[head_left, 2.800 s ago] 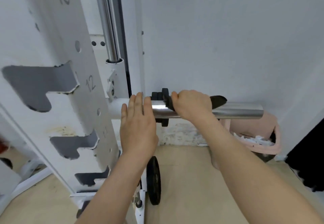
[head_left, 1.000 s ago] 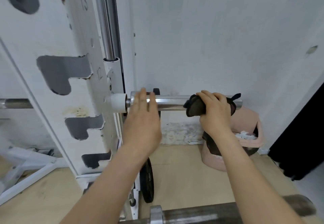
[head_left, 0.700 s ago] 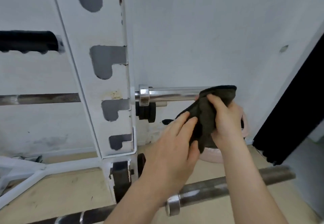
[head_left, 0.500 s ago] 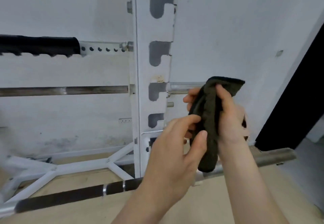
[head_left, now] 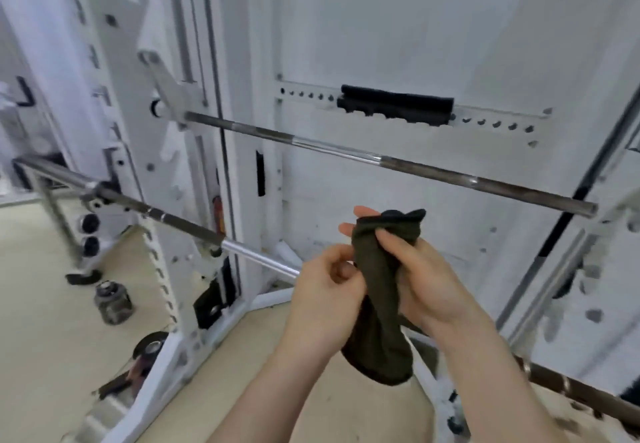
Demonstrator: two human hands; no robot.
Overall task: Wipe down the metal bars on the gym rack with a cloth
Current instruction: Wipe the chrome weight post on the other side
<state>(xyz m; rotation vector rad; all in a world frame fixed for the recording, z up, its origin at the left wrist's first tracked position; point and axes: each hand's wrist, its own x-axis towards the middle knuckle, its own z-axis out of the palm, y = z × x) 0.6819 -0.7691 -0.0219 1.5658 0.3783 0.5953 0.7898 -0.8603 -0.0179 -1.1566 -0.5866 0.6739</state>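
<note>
A dark olive cloth (head_left: 379, 297) hangs bunched between both hands, in front of the white gym rack (head_left: 239, 137). My right hand (head_left: 420, 279) grips its upper part, fingers curled round it. My left hand (head_left: 329, 290) pinches the cloth's left side. A long metal bar (head_left: 398, 162) runs across the rack above my hands, sloping down to the right. A second, lower bar (head_left: 194, 227) slants from the left toward my left hand; its near end is hidden behind that hand. Neither hand touches a bar.
A black padded grip (head_left: 394, 104) sits on a perforated white crossbeam near the wall. A dark jar (head_left: 112, 304) and small black parts lie on the beige floor at left. Another dark bar (head_left: 581, 394) lies low at the right. White rack feet (head_left: 162, 373) cross the floor.
The view has swung left from the bar's right end to the rack's middle. My right hand took the cloth off the bar, and my left hand came up to pinch it.
</note>
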